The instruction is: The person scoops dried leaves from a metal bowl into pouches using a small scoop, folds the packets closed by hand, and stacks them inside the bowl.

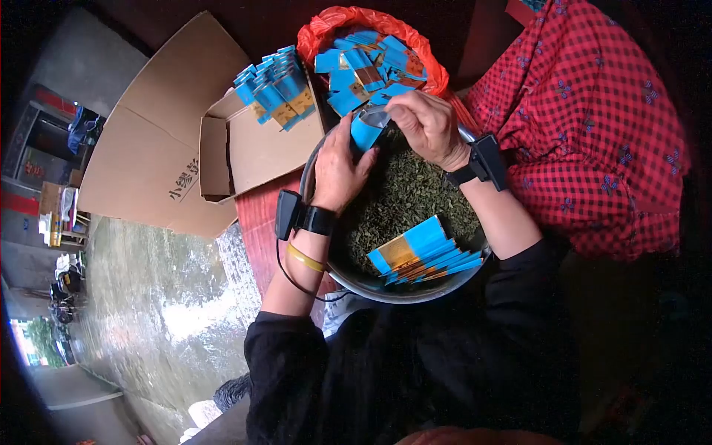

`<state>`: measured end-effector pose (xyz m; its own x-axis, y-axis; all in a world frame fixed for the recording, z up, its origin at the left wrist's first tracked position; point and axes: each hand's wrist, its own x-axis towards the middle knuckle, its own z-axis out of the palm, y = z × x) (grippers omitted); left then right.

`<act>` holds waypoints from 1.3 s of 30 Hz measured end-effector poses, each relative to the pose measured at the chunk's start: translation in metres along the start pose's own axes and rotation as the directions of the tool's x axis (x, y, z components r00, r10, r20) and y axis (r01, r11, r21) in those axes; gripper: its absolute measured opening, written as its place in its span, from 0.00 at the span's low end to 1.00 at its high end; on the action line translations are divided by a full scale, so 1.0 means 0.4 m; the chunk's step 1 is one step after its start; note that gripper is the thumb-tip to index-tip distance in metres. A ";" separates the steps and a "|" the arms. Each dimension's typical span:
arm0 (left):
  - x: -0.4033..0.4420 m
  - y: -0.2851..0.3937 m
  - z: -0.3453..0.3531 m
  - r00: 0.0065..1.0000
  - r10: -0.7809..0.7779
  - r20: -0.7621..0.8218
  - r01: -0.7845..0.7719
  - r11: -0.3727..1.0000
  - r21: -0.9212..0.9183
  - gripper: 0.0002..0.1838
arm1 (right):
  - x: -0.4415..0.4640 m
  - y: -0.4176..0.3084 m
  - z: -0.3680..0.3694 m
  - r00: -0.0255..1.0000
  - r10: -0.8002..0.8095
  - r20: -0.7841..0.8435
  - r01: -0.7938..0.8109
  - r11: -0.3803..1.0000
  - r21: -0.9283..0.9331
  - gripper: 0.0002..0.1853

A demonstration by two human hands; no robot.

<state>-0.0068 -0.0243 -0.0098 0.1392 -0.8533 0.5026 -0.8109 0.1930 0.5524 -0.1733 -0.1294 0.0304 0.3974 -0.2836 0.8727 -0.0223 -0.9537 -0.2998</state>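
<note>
Over the far left part of the metal bowl (415, 298), the left hand (337, 167) has a blue packet (364, 133) pinched, thumb on the near side, fingers on the left. Right hand (432, 130) is at the packet's far right end, fingers curled, tips close together. A pale, see-through piece (377, 116) shows there; can't tell if it's a liner or a small tool, or if the right fingertips grip it.

Dried leaves (400, 189) lie in the bowl below. A fanned row of packets (408, 256) rests at its near right, partly on the leaves. More packets (371, 67) sit in the red plastic bag (330, 30) beyond the bowl, and another batch (285, 100) stands in the far end of the cardboard tray (267, 159) to the left. Checked cloth (586, 111) to the right.

Handling, my read: packet is light, thin-walled, probably stiff paper or foil. Looks glossy, so maybe a bit slippery. Should crease if squeezed hard. Best hold: low on both side edges, light pressure, mouth kept clear. Leaves look dry and brittle.
</note>
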 end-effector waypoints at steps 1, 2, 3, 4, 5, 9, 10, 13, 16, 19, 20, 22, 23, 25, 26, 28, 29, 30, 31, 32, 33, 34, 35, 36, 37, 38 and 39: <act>-0.001 -0.002 0.000 1.000 -0.004 0.004 0.004 1.000 -0.001 0.38 | -0.008 0.012 -0.001 0.995 0.096 -0.003 -0.096 0.995 0.015 0.11; -0.001 -0.007 0.001 1.000 -0.004 0.004 0.004 1.000 -0.001 0.38 | -0.011 0.015 -0.003 0.981 0.193 -0.006 -0.193 0.981 0.029 0.12; 0.001 -0.013 0.005 1.000 -0.006 -0.002 0.005 0.999 -0.039 0.37 | -0.006 0.010 -0.010 0.950 0.307 -0.049 -0.302 0.949 0.095 0.15; 0.001 -0.017 0.007 1.000 -0.007 -0.009 0.007 0.997 -0.077 0.37 | -0.006 0.020 -0.011 0.951 0.306 -0.047 -0.301 0.949 0.095 0.15; 0.002 -0.012 0.003 1.000 -0.009 -0.010 0.008 0.997 -0.077 0.37 | 0.000 0.035 -0.013 0.936 0.338 -0.097 -0.328 0.938 0.108 0.16; 0.004 0.001 -0.008 0.995 -0.097 -0.026 0.094 0.991 -0.093 0.35 | -0.012 0.058 -0.015 0.898 0.439 0.038 -0.431 0.892 -0.134 0.17; 0.008 -0.001 -0.008 0.995 -0.086 -0.047 0.080 0.991 -0.103 0.35 | -0.016 0.063 -0.009 0.881 0.447 0.157 -0.380 0.865 -0.328 0.18; 0.004 -0.010 -0.005 0.993 -0.033 -0.112 0.027 0.998 -0.056 0.35 | -0.028 0.045 0.015 0.747 0.585 0.316 -0.437 0.790 -0.430 0.17; 0.004 -0.007 -0.006 0.990 -0.040 -0.134 0.037 0.999 -0.025 0.35 | -0.105 0.101 0.076 0.699 0.532 0.477 -0.424 0.846 -0.323 0.16; 0.004 -0.005 -0.006 0.991 -0.013 -0.136 0.013 1.000 0.003 0.35 | -0.085 0.085 0.076 0.593 0.625 0.508 -0.511 0.779 -0.363 0.15; 0.004 -0.003 -0.006 0.993 -0.036 -0.110 0.034 0.999 -0.013 0.35 | -0.086 0.093 0.079 0.525 0.672 0.522 -0.677 0.701 -0.222 0.15; 0.003 -0.001 -0.008 0.995 -0.060 -0.084 0.057 0.998 -0.029 0.35 | -0.086 0.110 0.077 0.452 0.704 0.547 -0.811 0.580 -0.077 0.16; 0.003 0.001 -0.009 0.995 -0.078 -0.065 0.077 0.997 -0.021 0.35 | -0.084 0.120 0.073 0.463 0.697 0.548 -0.835 0.551 0.004 0.18; 0.002 0.003 -0.012 0.994 -0.097 -0.049 0.097 0.995 -0.012 0.35 | -0.087 0.136 0.062 0.540 0.679 0.497 -0.833 0.517 0.197 0.21; 0.002 0.006 -0.014 0.995 -0.091 -0.045 0.091 0.996 -0.012 0.35 | -0.082 0.136 0.050 0.540 0.678 0.499 -0.832 0.518 0.197 0.21; 0.000 0.009 -0.016 0.995 -0.088 -0.042 0.087 0.996 -0.010 0.35 | -0.047 0.123 0.015 0.564 0.748 0.351 -0.825 0.489 0.283 0.20; 0.001 0.012 -0.018 0.994 -0.108 -0.017 0.108 0.994 -0.022 0.35 | -0.024 0.101 -0.004 0.553 0.778 0.299 -0.831 0.487 0.269 0.21; 0.002 0.013 -0.019 0.992 -0.128 0.007 0.129 0.991 -0.034 0.36 | -0.022 0.104 -0.007 0.554 0.776 0.301 -0.830 0.487 0.270 0.21; 0.001 0.011 -0.017 0.991 -0.130 0.006 0.130 0.991 -0.032 0.36 | -0.022 0.110 -0.011 0.586 0.782 0.214 -0.793 0.498 0.352 0.21; 0.000 0.008 -0.014 0.993 -0.116 0.014 0.117 0.993 -0.026 0.36 | -0.014 0.107 -0.014 0.607 0.785 0.123 -0.746 0.510 0.429 0.21; -0.001 0.006 -0.012 0.994 -0.103 0.023 0.104 0.994 -0.021 0.36 | -0.011 0.098 -0.019 0.605 0.786 0.128 -0.733 0.488 0.474 0.21; -0.001 0.006 -0.011 0.994 -0.105 0.022 0.106 0.994 -0.018 0.36 | -0.009 0.083 -0.012 0.605 0.785 0.130 -0.733 0.486 0.476 0.21; 0.000 0.007 -0.011 0.997 -0.077 0.024 0.077 0.997 -0.015 0.36 | -0.007 0.067 0.001 0.658 0.746 0.098 -0.684 0.539 0.491 0.20; 0.001 0.008 -0.011 0.998 -0.048 0.028 0.048 0.999 -0.012 0.36 | -0.007 0.061 0.007 0.706 0.705 0.062 -0.632 0.589 0.504 0.19; 0.000 0.007 -0.010 0.998 -0.048 0.032 0.049 0.999 -0.011 0.36 | -0.022 0.071 0.017 0.775 0.626 0.092 -0.584 0.651 0.486 0.17; 0.001 0.005 -0.009 0.997 -0.065 0.038 0.066 0.998 -0.018 0.37 | -0.014 0.044 0.011 0.796 0.594 0.117 -0.592 0.724 0.354 0.15; 0.001 0.004 -0.008 0.996 -0.081 0.044 0.083 0.996 -0.026 0.37 | -0.014 0.032 0.011 0.887 0.453 0.083 -0.460 0.862 0.214 0.14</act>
<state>-0.0064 -0.0227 -0.0066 0.1795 -0.8867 0.4260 -0.7814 0.1346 0.6094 -0.1719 -0.1398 0.0200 0.4190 -0.6757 0.6065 -0.0056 -0.6699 -0.7424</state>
